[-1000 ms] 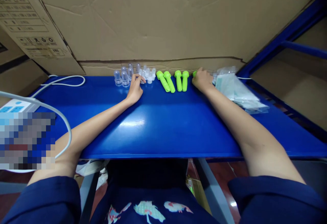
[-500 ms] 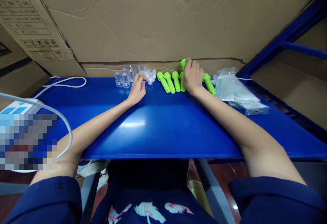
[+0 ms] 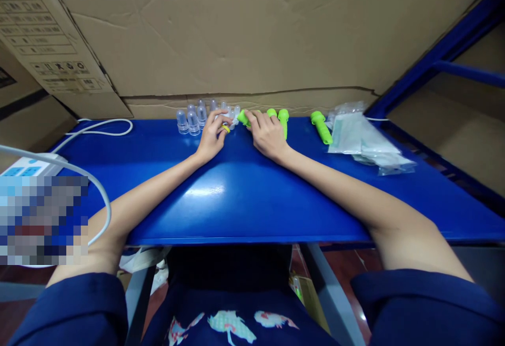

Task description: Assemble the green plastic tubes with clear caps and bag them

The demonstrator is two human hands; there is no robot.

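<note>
My left hand (image 3: 212, 136) rests at the back of the blue table, fingers curled, with a small yellow ring (image 3: 226, 129) pinched at the thumb and fingertips. Just behind and left of it stand several clear plastic caps (image 3: 193, 121). Smaller translucent pieces (image 3: 235, 113) are partly hidden beyond the fingertips. Opposite, my right hand (image 3: 267, 133) is closed on a bright green plastic tube (image 3: 242, 119), whose end points toward my left hand. That hand covers part of the row of green tubes (image 3: 283, 120). A separate green tube (image 3: 322, 128) lies farther right.
Clear plastic bags (image 3: 363, 138) with pale contents lie at the right. Cardboard (image 3: 236, 36) walls off the back, and a blue frame bar (image 3: 445, 46) rises at right. A power strip (image 3: 35, 164) and white cable (image 3: 104, 199) occupy the left side.
My right hand has moved left and down with the green tube, from above the row to beside my left hand. The yellow ring has come into view at my left fingers.
</note>
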